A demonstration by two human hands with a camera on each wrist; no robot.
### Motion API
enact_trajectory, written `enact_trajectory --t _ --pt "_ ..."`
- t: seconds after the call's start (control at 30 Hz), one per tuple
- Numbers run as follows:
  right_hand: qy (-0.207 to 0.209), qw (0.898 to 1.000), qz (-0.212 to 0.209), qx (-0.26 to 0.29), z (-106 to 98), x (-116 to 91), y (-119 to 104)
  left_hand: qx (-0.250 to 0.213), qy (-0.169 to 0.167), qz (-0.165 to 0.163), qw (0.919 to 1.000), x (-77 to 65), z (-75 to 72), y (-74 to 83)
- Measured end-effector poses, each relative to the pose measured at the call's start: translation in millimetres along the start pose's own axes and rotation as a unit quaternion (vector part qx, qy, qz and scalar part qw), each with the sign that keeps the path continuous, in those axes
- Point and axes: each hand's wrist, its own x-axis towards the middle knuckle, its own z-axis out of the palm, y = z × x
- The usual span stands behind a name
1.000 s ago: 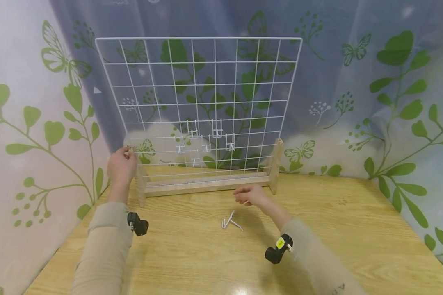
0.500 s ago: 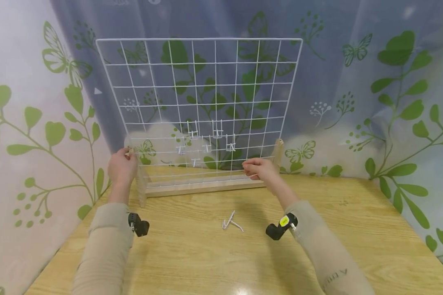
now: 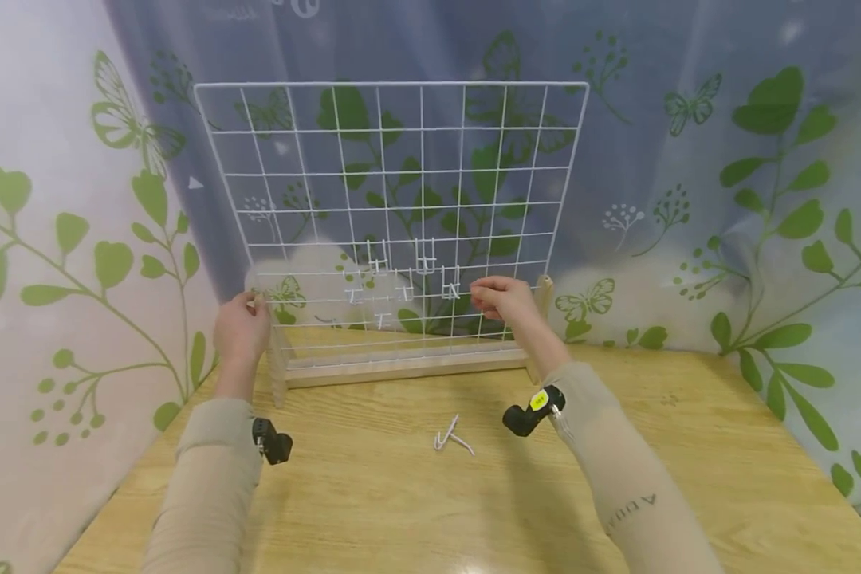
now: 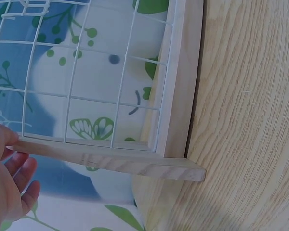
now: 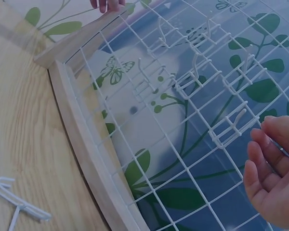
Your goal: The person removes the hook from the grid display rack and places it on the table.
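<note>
A white wire grid panel (image 3: pixel 422 168) stands upright in a wooden stand (image 3: pixel 402 368). Several white wire hooks (image 3: pixel 425 264) hang on its lower middle part. My left hand (image 3: pixel 241 328) pinches the top of the stand's left upright (image 4: pixel 91 159), thumb on one side and the other fingers loosely bent. My right hand (image 3: pixel 505 303) is up at the grid, just right of the rightmost hook (image 5: pixel 233 129), fingers curled and thumb near the index finger. A thin pale line shows between them; I cannot tell whether it is something held. One loose hook (image 3: pixel 452 436) lies on the table.
The wood-grain table (image 3: pixel 373 494) spreads in front of the stand. Behind and at both sides hangs a sheet (image 3: pixel 646 159) with green leaves and butterflies. The stand's right upright (image 3: pixel 543 299) rises beside my right wrist.
My right hand has risen from over the table near the loose hook to the grid, then slightly higher beside the hanging hooks. My left hand stays at the upright.
</note>
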Motion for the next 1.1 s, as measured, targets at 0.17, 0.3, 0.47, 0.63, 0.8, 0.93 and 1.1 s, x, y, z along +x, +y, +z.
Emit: enact_trajectory --t 0.17,0.3,0.47,0.63,0.8,0.93,1.1 --pt "0.006 1.000 -0.008 -0.012 2.2 5.8 -5.7 -0.003 -0.001 0.001 1.0000 -0.7 0.4 -0.8" --pt "0.005 0.999 -0.014 -0.040 4.5 9.9 -7.7 0.001 0.000 0.000 1.0000 -0.5 1.1 -1.7" --pt "0.003 0.998 -0.015 -0.066 9.4 14.2 -7.0 0.007 0.004 0.004 1.0000 0.4 1.5 -1.9" --pt "-0.001 0.999 0.005 -0.053 18.5 16.3 -5.0 0.012 0.015 0.007 0.9998 0.6 2.0 -1.3" --pt "-0.005 0.999 0.011 -0.049 28.4 18.2 -5.2 0.011 0.021 0.004 0.9997 1.0 2.1 -2.5" --pt "0.002 0.999 0.021 -0.045 31.8 19.1 -6.0 0.013 0.015 0.002 0.9998 1.7 2.0 -2.7" --pt "0.001 0.999 0.042 -0.012 33.9 18.7 -5.9 0.014 0.010 0.004 0.9998 2.3 2.4 -2.4"
